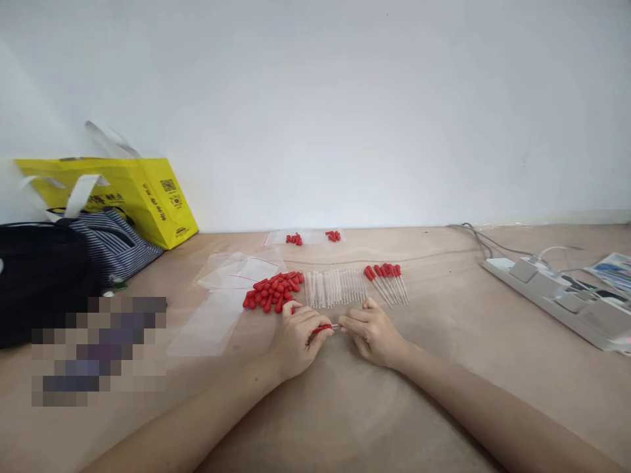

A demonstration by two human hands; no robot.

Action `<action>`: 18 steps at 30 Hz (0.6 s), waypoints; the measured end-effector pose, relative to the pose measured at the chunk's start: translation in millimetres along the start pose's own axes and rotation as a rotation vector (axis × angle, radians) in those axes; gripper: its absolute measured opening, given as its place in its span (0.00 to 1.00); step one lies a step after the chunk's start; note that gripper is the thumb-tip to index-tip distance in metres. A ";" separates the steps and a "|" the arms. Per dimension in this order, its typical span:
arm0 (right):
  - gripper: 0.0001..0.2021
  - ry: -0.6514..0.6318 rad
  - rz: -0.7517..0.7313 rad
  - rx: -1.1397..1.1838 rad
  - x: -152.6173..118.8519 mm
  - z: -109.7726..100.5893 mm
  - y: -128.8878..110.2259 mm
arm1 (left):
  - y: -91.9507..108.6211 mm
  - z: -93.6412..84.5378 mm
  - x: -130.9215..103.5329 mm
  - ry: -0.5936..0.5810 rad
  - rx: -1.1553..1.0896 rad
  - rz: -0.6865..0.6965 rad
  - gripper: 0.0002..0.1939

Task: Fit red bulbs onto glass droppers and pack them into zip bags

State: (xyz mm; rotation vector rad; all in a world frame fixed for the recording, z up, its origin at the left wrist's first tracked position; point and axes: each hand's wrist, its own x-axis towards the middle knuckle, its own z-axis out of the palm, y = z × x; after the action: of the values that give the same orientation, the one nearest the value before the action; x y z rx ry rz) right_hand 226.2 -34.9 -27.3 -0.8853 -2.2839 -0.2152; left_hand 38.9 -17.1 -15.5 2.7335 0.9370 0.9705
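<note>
My left hand [302, 336] pinches a red rubber bulb [323, 328] near the middle of the table. Facing it, my right hand [371, 332] holds a thin clear tube [336, 326] whose end meets the bulb; its far part is hidden in my fingers. Just beyond my left hand lies a pile of red bulbs [273, 290]. Right of the pile, clear tubes [335, 288] lie side by side in a row. Several droppers with red bulbs on clear tubes [389, 282] lie beyond my right hand.
Clear plastic bags [204, 322] lie left of the pile. Small red pieces [294, 240] rest on another bag near the wall. A yellow bag [165, 203], striped bag [116, 243] and black bag [46, 282] stand at left. A white power strip [552, 302] with cables is at right.
</note>
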 end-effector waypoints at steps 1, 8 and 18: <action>0.12 -0.005 -0.004 -0.004 0.0 -0.5 0.7 | 0.2 0.0 0.4 -0.008 0.004 0.000 0.10; 0.13 -0.035 0.001 -0.004 2.5 -4.7 3.0 | 0.9 -1.1 1.6 -0.062 0.016 -0.014 0.12; 0.12 -0.003 0.008 -0.062 4.0 -4.5 4.1 | -3.8 -0.2 2.3 0.005 0.019 -0.113 0.10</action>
State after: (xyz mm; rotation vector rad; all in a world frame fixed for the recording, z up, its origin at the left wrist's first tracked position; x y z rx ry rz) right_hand 229.1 -31.3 -21.7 -0.9272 -2.2869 -0.2827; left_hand 38.1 -12.7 -15.2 2.6615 1.0934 0.9543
